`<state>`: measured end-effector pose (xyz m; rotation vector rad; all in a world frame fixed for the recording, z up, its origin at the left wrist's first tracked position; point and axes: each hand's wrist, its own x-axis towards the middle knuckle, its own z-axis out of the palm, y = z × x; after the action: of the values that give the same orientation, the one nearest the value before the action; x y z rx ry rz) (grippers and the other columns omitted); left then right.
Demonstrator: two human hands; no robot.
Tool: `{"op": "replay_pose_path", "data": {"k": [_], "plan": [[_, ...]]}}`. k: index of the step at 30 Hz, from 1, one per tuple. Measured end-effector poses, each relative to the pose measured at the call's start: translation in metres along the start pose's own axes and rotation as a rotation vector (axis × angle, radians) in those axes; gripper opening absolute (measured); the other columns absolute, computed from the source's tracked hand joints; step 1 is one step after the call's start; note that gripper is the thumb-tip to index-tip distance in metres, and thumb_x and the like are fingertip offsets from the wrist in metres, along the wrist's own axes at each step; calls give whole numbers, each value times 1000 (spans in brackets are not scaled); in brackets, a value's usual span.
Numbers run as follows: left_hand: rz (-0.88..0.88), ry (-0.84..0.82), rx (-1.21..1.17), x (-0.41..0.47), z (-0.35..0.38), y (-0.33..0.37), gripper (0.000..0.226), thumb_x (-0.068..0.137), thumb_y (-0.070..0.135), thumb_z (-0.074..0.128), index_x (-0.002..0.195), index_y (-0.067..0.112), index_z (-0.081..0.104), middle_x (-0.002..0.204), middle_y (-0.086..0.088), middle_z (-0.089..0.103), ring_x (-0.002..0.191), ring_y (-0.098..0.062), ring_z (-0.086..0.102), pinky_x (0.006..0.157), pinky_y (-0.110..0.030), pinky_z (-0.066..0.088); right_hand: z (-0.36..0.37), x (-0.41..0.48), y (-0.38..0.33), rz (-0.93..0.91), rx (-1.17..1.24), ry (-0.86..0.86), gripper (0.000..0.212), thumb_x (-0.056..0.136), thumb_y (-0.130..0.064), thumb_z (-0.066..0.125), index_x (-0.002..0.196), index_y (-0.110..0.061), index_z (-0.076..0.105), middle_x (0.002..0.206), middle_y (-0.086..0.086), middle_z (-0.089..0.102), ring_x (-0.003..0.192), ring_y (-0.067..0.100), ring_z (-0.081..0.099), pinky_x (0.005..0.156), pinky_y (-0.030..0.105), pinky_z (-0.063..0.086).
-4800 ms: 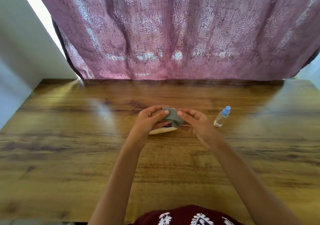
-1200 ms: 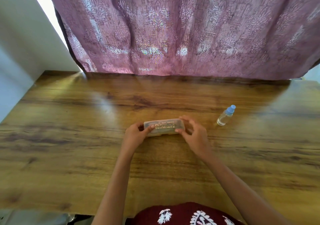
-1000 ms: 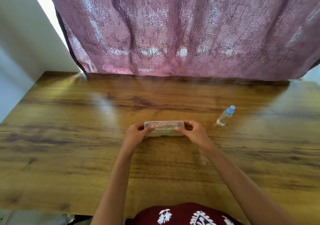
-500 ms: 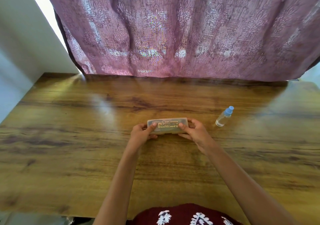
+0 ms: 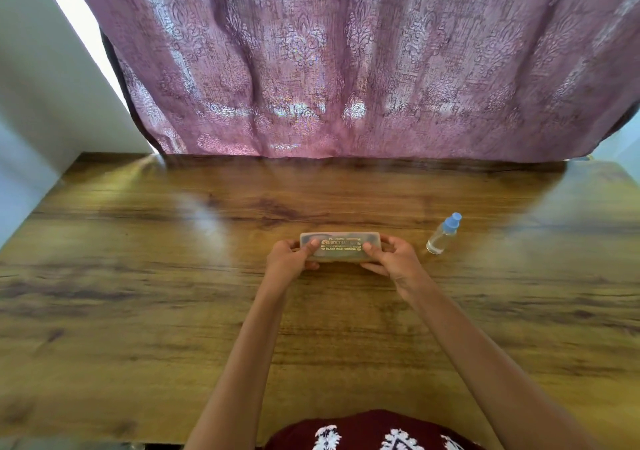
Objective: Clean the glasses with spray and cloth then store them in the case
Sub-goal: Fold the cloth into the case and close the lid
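While facing the pink curtain [image 5: 346, 68], holds the closed translucent case [image 5: 341, 238] level at the middle of the wooden surface [image 5: 138, 311], gold lettering upward. Grasps its left end with left hand [image 5: 287, 262], thumb on lid, fingers [image 5: 306, 266] curled beneath. Grasps its right end with right hand [image 5: 394, 261] the same way. Shows spray bottle [image 5: 440, 238] standing just right of the case, untouched.

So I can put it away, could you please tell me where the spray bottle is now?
In the head view, the bottle stands on the table, right of the case and just clear of the right hand.
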<state>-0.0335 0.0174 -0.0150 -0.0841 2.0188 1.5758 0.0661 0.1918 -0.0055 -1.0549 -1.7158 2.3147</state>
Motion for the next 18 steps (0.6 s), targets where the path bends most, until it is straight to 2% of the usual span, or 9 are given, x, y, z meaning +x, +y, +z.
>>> {"op": "replay_pose_path", "data": {"k": [3,6,9,11,13,16,18], "plan": [[5,-7,19,0,3,7,38,85,32,69,111,4,62,95,-5,71,76,-20,71,84,-40,57,-3,3,-2,3,28,13,54,84,-6,68,132,2,44,127,19,55,112,29,60,68,26,60],[46,-26,-41,-2,4,12,42,86,31,69,115,1,61,104,-10,70,82,-21,70,84,-39,57,-4,4,-11,-15,39,10,47,84,-8,69,124,-5,45,120,14,56,109,27,61,73,28,60],[96,-15,-63,4,9,23,52,87,34,68,121,0,48,115,-12,62,93,-19,67,73,-30,60,-3,10,-23,-74,23,24,42,86,-12,68,119,-13,42,115,8,54,106,23,62,76,26,59],[144,47,30,13,15,31,61,85,42,68,124,2,46,121,-10,58,99,-20,64,74,-30,59,-1,18,-30,-123,-54,76,34,87,-15,68,112,-11,45,115,8,56,104,20,62,77,25,57],[209,147,174,21,20,39,58,81,50,69,117,7,55,115,-6,62,98,-19,62,76,-32,56,0,29,-34,-177,-164,168,26,87,-18,69,103,-14,50,113,7,60,97,17,63,81,28,56],[233,179,254,30,25,48,48,81,47,70,111,10,63,103,0,66,89,-14,60,60,-18,42,2,42,-36,-233,-319,277,20,85,-23,71,93,-21,53,100,0,63,91,15,64,86,37,56],[216,200,287,37,27,51,47,80,46,71,110,10,65,102,0,67,88,-13,59,64,-21,41,3,48,-37,-259,-461,302,18,86,-30,69,93,-23,54,95,-3,62,92,18,64,84,37,56]]}}
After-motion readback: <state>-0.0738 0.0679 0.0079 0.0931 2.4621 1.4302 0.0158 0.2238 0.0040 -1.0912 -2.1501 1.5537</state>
